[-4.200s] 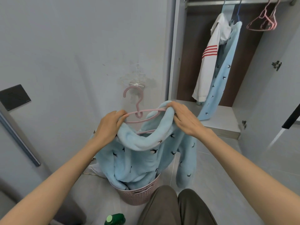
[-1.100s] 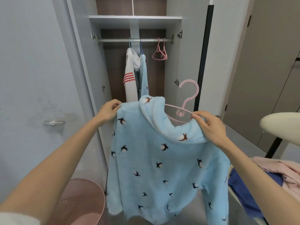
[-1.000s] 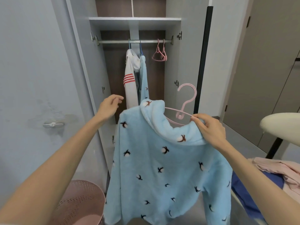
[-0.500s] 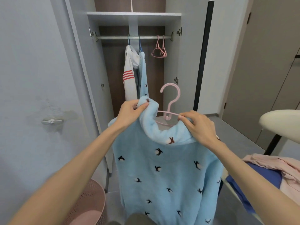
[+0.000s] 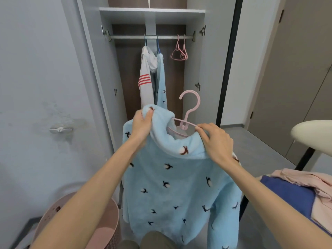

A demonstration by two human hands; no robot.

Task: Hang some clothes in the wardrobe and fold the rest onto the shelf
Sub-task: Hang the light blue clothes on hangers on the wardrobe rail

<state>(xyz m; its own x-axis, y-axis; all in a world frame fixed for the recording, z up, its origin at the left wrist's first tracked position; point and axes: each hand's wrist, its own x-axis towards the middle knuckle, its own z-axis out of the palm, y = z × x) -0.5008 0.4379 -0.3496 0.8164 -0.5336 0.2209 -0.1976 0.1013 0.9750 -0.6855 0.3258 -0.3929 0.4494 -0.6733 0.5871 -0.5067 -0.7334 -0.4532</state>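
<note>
A fluffy light-blue top with small bird prints point(image 5: 172, 186) hangs in front of me on a pink hanger point(image 5: 189, 112) whose hook sticks up out of the collar. My left hand point(image 5: 142, 124) grips the left side of the collar. My right hand point(image 5: 214, 141) pinches the right side of the collar and the hanger's arm. Behind them stands the open wardrobe with its rail point(image 5: 150, 37). A white top with red stripes point(image 5: 146, 76) and another light-blue garment point(image 5: 161, 78) hang on that rail.
Two empty pink hangers point(image 5: 179, 53) hang at the rail's right end. A pink laundry basket point(image 5: 106, 218) stands low at the left. Blue and pink clothes point(image 5: 294, 193) lie at the lower right, under a cream rounded edge point(image 5: 312, 132). A shelf point(image 5: 152, 12) tops the wardrobe.
I stood up from the basket with the top on its hanger and turned towards the wardrobe. My left hand let go of the shoulder and took the collar. The hanger now stands more upright.
</note>
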